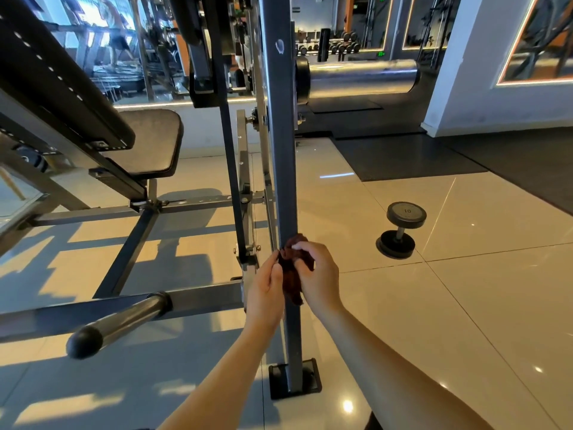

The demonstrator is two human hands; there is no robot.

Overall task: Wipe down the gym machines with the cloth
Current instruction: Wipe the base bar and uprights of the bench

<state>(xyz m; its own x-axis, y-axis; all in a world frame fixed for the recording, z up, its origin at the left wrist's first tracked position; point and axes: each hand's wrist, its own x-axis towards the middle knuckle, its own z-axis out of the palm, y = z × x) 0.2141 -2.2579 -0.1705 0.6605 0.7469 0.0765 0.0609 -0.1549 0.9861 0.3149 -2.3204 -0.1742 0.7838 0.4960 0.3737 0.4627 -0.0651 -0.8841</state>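
A dark red-brown cloth (291,268) is wrapped against the grey upright post (283,150) of a gym machine, low down near the floor. My left hand (266,290) grips the cloth from the left side of the post. My right hand (319,274) holds it from the right, fingers curled over the top of the cloth. The post runs down to a black foot plate (294,380) on the tiled floor. Part of the cloth is hidden between my hands and the post.
A black padded seat (152,141) and the machine's floor frame (130,252) lie to the left. A chrome peg with a black cap (114,324) sticks out at lower left. A 10 dumbbell (400,231) stands on the tiles to the right. Black mats (403,156) lie behind.
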